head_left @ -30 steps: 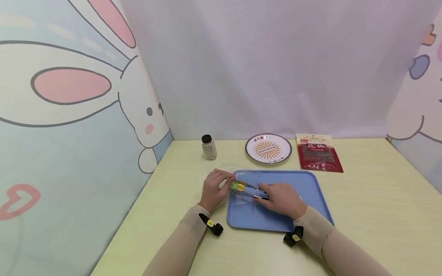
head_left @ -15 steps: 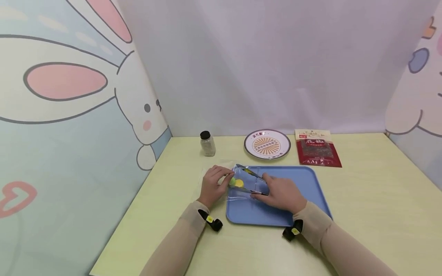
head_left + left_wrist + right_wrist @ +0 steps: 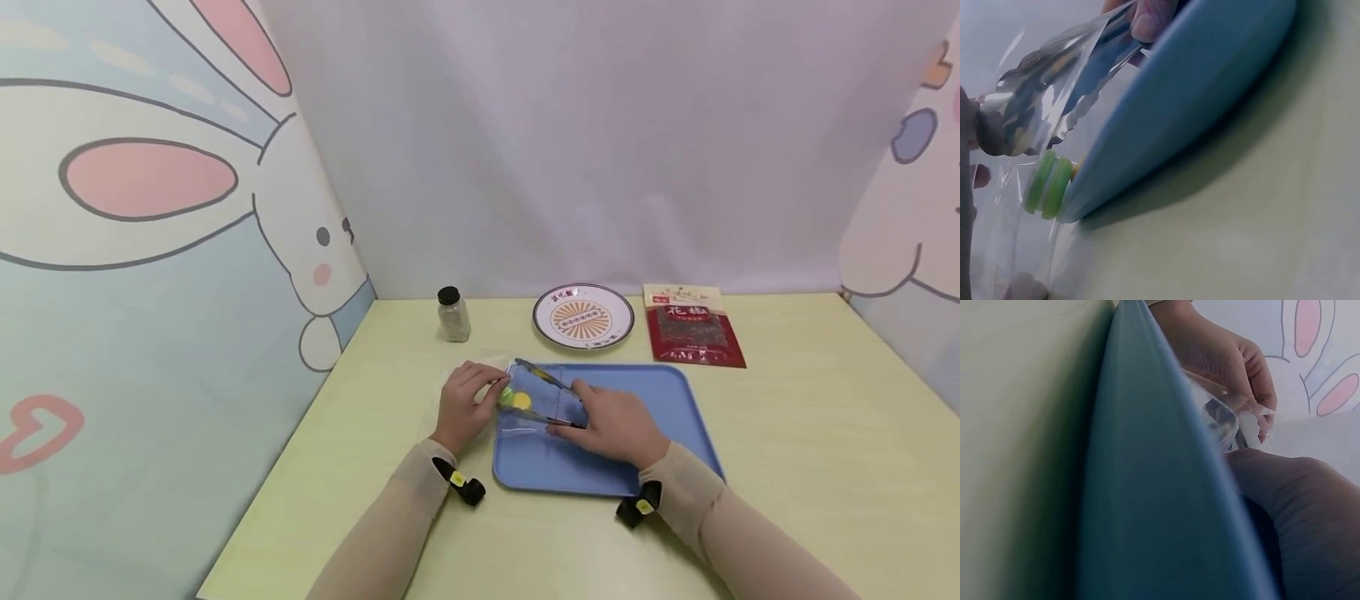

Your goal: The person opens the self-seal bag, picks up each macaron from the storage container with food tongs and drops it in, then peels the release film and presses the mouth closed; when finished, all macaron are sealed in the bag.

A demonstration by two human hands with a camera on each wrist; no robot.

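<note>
My left hand [image 3: 463, 410] pinches the edge of a clear plastic bag [image 3: 997, 237], which lies partly over the left side of a blue tray [image 3: 570, 471]. In the bag sit a green macaron [image 3: 1049, 185] and a yellow macaron [image 3: 521, 401] side by side. My right hand [image 3: 621, 427] grips metal tongs [image 3: 542, 374], whose spread arms reach into the bag on either side of the yellow macaron. Scalloped tong tips show through the plastic in the left wrist view. The tray's rim hides most of the bag in the right wrist view.
Behind the tray stand a jar [image 3: 453, 320] with a black lid and a round patterned plate [image 3: 553, 337]. A red packet [image 3: 693, 353] with a clear window lies to the right of the plate. A pale curtain [image 3: 600, 167] closes off the table's back.
The tongs' arms have spread apart from around the macarons, which now lie between them. The left hand keeps its pinch on the bag, and little has moved over the last half second.
</note>
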